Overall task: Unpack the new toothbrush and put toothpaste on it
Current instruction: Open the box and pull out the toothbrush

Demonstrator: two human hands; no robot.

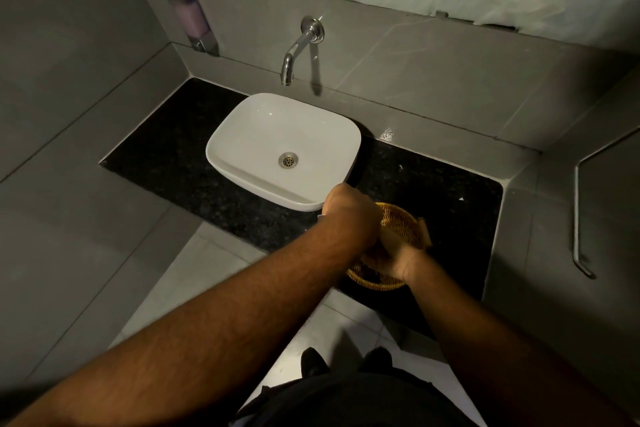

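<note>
A round woven basket [398, 218] stands on the black counter [180, 156], just right of the sink. Both my hands are over it and touching each other. My left hand [349, 210] is curled like a fist above the basket's near-left side, knuckles up. My right hand [393, 258] lies partly under it, with its fingers reaching into the basket. What either hand holds is hidden. A small white tip [320, 216] pokes out by my left hand. No toothbrush or toothpaste can be made out.
A white basin [242, 135] sits on the counter under a chrome wall tap [298, 48]. A soap dispenser [192, 21] hangs on the wall at the left, and a metal rail [576, 218] on the right wall. Grey floor tiles lie below.
</note>
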